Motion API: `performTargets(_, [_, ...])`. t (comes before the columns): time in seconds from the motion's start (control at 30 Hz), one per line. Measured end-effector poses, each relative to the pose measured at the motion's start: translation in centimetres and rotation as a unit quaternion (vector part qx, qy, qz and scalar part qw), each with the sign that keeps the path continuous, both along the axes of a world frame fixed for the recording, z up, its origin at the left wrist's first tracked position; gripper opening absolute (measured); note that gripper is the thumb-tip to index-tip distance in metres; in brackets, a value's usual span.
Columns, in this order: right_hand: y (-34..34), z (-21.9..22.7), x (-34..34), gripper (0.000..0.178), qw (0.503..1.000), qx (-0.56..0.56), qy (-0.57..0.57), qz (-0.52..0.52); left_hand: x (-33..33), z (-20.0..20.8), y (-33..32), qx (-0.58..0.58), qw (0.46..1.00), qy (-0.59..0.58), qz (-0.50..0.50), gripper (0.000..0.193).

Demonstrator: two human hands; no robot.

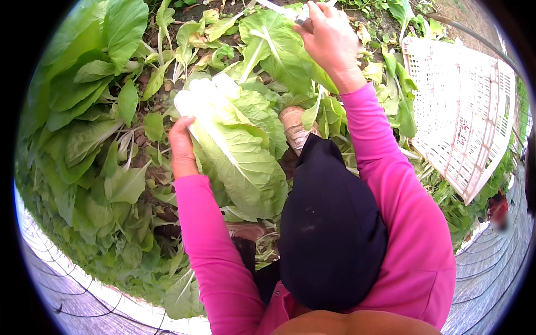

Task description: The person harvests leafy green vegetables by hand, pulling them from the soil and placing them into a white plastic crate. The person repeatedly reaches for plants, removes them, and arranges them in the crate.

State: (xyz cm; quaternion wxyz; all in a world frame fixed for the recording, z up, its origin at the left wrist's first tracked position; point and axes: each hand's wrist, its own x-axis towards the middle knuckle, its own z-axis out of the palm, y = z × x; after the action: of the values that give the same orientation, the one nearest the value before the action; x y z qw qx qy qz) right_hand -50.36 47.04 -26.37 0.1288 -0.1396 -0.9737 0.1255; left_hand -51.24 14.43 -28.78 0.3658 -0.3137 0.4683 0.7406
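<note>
My left hand (183, 148) grips a large head of leafy cabbage (237, 142) from its left side, near the base. The cabbage lies tilted, its cut white base away from me and its pale green leaves toward me. Farther off and to the right, my right hand (329, 42) is closed around the grey handle of a knife (276, 6). The blade points left and runs out at the top edge of the view. A broad loose leaf (276, 47) lies just below the knife and the right hand.
Tall leafy greens (84, 111) grow thickly on the left. A white slatted plastic crate (460, 106) stands at the right. Stripped and yellowing leaves (209, 33) litter the soil ahead. My dark-clad knee (332, 229) and a beige shoe (295, 128) are close to the cabbage.
</note>
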Motion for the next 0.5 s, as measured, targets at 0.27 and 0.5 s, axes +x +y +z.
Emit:
performTargets(0.27, [-11.2, -3.9, -0.2, 0.031, 0.675, -0.694, -0.237, 0.083, 0.7, 0.7, 1.5, -0.063, 0.994, 0.085, 0.027, 0.053])
performTargets(0.5, [-11.8, -2.9, -1.5, 0.036, 0.618, -0.697, -0.337, 0.135, 0.8, -0.3, -0.6, 0.034, 0.996, 0.084, 0.001, 0.051])
